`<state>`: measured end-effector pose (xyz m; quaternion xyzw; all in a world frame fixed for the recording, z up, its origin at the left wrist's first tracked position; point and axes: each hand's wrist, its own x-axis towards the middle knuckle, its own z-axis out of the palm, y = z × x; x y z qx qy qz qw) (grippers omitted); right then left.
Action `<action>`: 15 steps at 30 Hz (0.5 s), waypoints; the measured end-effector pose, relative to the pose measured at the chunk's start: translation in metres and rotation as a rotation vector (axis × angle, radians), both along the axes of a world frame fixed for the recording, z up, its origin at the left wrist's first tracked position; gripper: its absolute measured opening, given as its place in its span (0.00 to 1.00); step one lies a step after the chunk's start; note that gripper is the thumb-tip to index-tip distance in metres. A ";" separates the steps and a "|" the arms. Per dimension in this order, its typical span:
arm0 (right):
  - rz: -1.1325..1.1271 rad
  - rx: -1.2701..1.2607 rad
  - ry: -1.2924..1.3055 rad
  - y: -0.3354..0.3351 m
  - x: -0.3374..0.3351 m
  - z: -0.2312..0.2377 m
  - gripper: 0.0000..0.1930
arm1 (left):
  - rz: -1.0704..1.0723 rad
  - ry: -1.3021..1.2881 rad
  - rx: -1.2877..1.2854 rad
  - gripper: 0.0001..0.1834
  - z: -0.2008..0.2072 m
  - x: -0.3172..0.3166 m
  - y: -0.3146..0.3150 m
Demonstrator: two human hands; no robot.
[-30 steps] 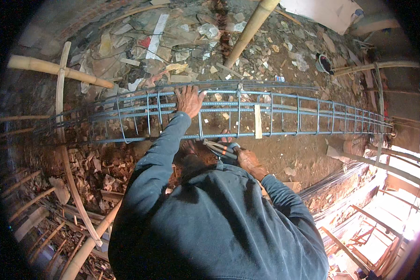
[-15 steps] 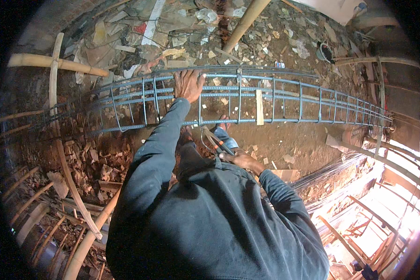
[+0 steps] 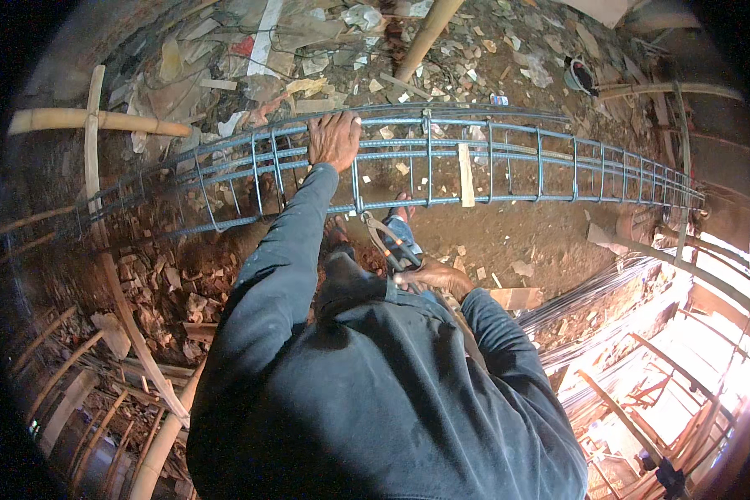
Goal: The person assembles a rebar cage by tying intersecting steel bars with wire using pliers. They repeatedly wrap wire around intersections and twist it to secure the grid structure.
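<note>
A long rebar cage [image 3: 496,198] of bluish steel bars and square stirrups runs across in front of me. My left hand [image 3: 334,140] is closed over its far top bar, fingers curled over the far side. At my waist, my right hand [image 3: 434,276] grips a pair of tying pincers [image 3: 377,234] by the handles, which stand apart. The pincers' jaws are at the near bar, beside a stirrup; whether they hold a tie wire cannot be made out. A pale strip [image 3: 465,175] hangs across the cage right of my left hand.
Bamboo poles [image 3: 100,122] and a wooden upright [image 3: 92,158] stand at the left, another pole [image 3: 426,37] beyond the cage. Rubble and scraps [image 3: 308,67] litter the ground. A bundle of thin rods [image 3: 596,287] lies at right. A bucket [image 3: 578,77] sits at far right.
The pincers have come up to the near bar and their handles have spread. My left hand's fingers have curled more over the far bar. The view has shifted slightly.
</note>
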<state>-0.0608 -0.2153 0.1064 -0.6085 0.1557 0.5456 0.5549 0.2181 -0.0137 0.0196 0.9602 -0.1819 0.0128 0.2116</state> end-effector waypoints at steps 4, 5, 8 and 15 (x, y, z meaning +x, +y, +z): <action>0.118 -0.269 -0.176 -0.006 -0.006 -0.017 0.43 | 0.017 0.030 -0.026 0.21 0.000 0.000 -0.001; 0.222 -0.542 -0.244 -0.001 -0.010 -0.019 0.46 | 0.004 0.001 -0.032 0.21 0.000 0.000 0.000; 0.362 -0.922 -0.730 0.011 -0.025 -0.014 0.38 | -0.011 0.040 0.006 0.21 0.000 0.003 0.000; 0.240 -0.969 -0.841 0.046 -0.046 -0.007 0.27 | -0.008 0.003 0.004 0.21 -0.001 0.000 0.002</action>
